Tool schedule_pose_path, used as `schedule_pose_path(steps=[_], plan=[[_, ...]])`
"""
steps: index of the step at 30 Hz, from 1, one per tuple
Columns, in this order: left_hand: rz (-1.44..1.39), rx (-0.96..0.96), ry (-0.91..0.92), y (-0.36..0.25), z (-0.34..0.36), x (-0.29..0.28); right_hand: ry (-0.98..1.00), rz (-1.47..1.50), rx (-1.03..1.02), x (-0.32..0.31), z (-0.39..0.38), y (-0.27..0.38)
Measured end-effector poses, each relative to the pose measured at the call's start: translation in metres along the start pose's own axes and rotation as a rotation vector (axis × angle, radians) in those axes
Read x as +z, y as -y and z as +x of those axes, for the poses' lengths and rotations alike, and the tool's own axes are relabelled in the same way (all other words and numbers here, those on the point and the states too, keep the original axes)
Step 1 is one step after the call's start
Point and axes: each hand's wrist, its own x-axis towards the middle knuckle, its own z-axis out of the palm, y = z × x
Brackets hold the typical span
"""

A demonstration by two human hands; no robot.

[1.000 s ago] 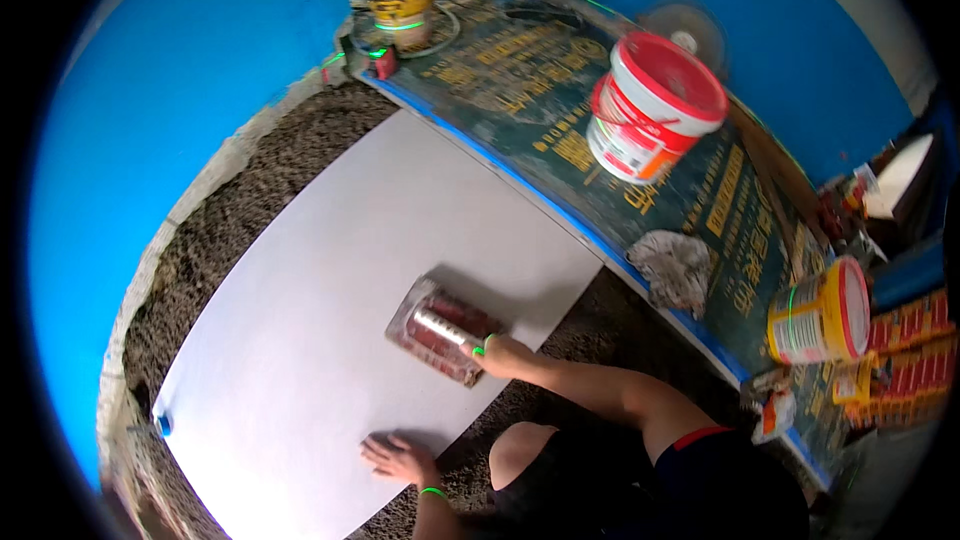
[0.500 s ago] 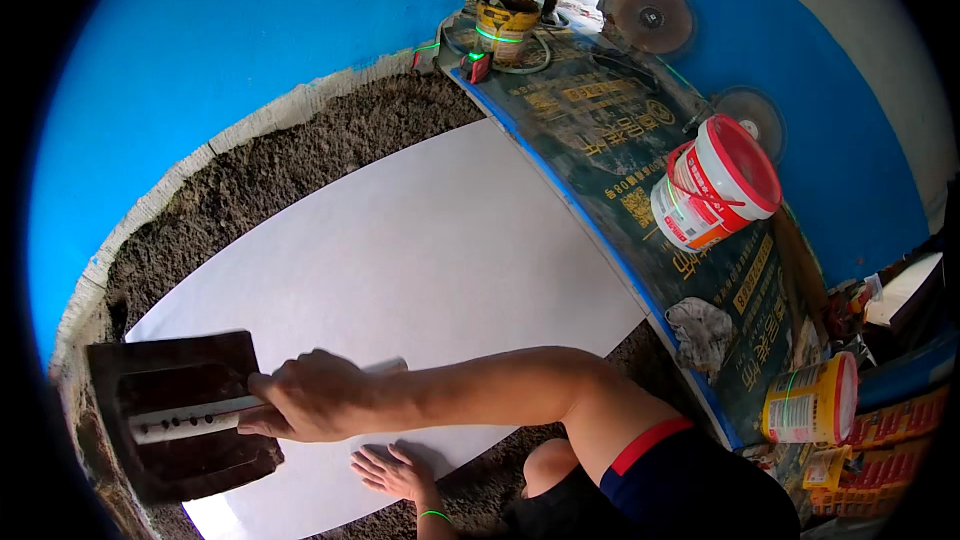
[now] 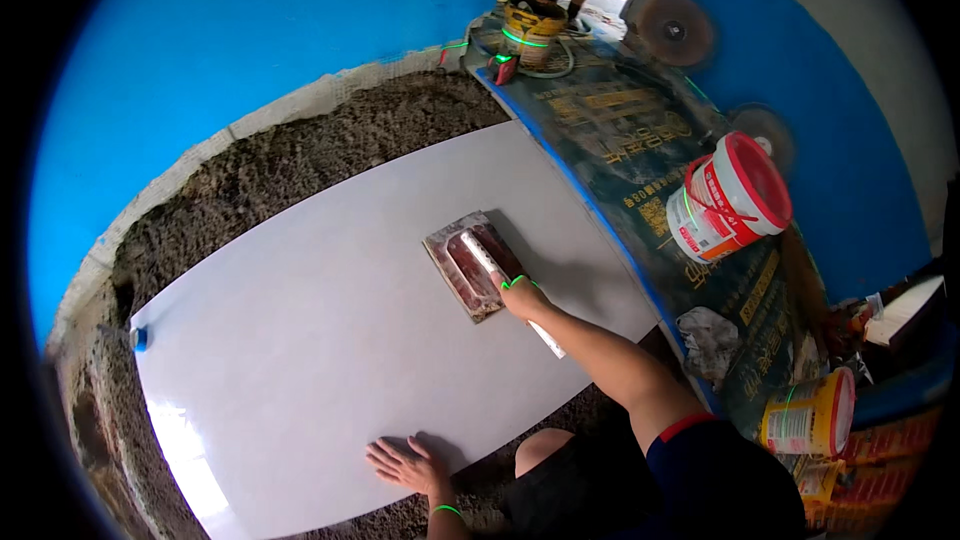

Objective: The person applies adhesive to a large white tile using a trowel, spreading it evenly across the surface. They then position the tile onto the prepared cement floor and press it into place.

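The right hand (image 3: 522, 297) is wrapped around the white handle of a reddish-brown float (image 3: 468, 275), which is over the far right part of a large pale tile (image 3: 320, 340); whether it touches the tile, I cannot tell. The left hand (image 3: 408, 465) lies palm down, fingers spread, at the tile's near edge, while a red-and-white bucket (image 3: 725, 200) stands to the right on printed green sheeting (image 3: 640, 155)

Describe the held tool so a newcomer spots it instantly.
Start at the large, glossy, pale slab. Right of its middle, in the person's right grip, is a flat, dark-red rectangular tool. Unlike the small blue piece at the slab's left edge, it is broad, with a long white handle.
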Motion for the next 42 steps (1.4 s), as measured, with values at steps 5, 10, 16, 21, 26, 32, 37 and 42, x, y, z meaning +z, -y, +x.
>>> schedule_pose_path(steps=[5,10,16,21,26,32,37,42], plan=[[-0.210,0.046,0.132,0.013,0.007,0.003,0.008,-0.041,-0.359,0.064,-0.043,-0.073],[-0.108,0.181,0.293,0.026,0.186,-0.064,0.049,-0.158,-0.322,0.082,-0.123,-0.114],[0.056,-0.023,0.678,0.146,0.266,-0.140,0.368,-0.200,-0.012,0.085,-0.138,-0.158],[0.123,-0.087,0.941,0.163,0.258,-0.107,0.250,-0.195,-0.403,0.055,-0.144,-0.200],[-0.036,0.005,0.873,0.182,0.252,-0.117,0.164,-0.364,-0.494,0.037,-0.131,-0.108],[-0.090,-0.383,0.195,0.251,0.157,-0.054,0.196,-0.194,-0.730,0.033,-0.207,0.118],[-0.074,-0.448,0.037,0.270,0.140,-0.050,0.270,0.155,-1.187,0.066,-0.305,0.299],[-0.107,-0.473,0.046,0.260,0.153,-0.048,0.133,0.197,-1.326,0.145,-0.228,0.290]])
